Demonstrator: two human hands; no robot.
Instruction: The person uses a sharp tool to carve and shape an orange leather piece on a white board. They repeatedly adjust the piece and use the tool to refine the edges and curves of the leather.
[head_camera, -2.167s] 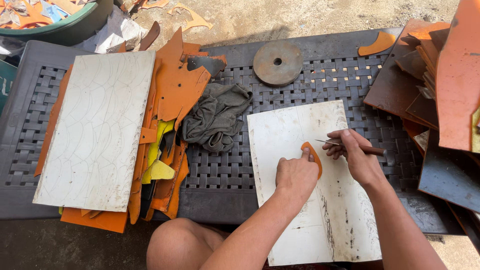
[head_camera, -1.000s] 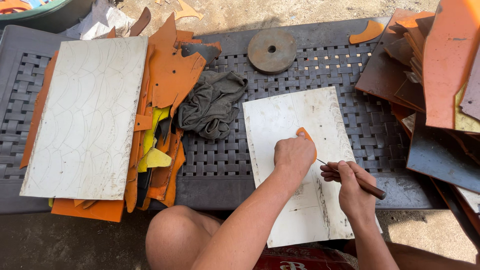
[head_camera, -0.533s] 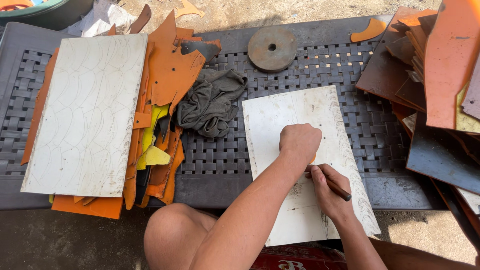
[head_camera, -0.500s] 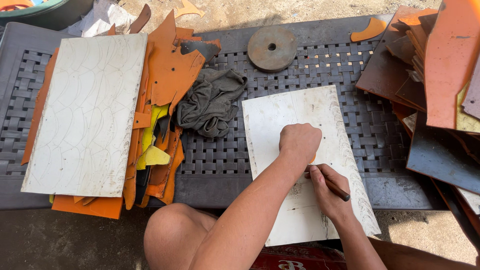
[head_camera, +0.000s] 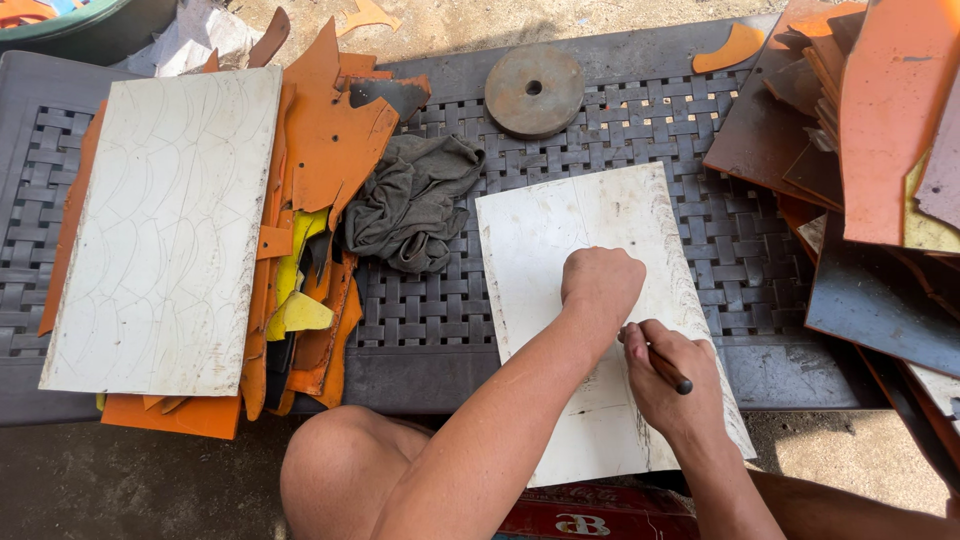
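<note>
A dark woven plastic table (head_camera: 440, 320) fills most of the view, with bare ground beyond it. On its left side lies a large white sheet (head_camera: 165, 225) scored with curved outlines, resting on a heap of orange and yellow offcuts (head_camera: 320, 180). To the right, a stack of orange, brown and dark sheets (head_camera: 860, 170) leans over the table's edge. A second white sheet (head_camera: 590, 270) lies in front of the person, its near end overhanging the table. A crumpled grey-green cloth (head_camera: 415, 200) sits between the two white sheets, and a rusty round disc with a centre hole (head_camera: 533, 90) lies behind it. The left hand (head_camera: 602, 282) is a closed fist pressed on the near white sheet — whatever it pins is hidden. Just beside it, the right hand (head_camera: 672, 385) pinches a thin dark marking tool (head_camera: 668, 369), tip down on the sheet.
</note>
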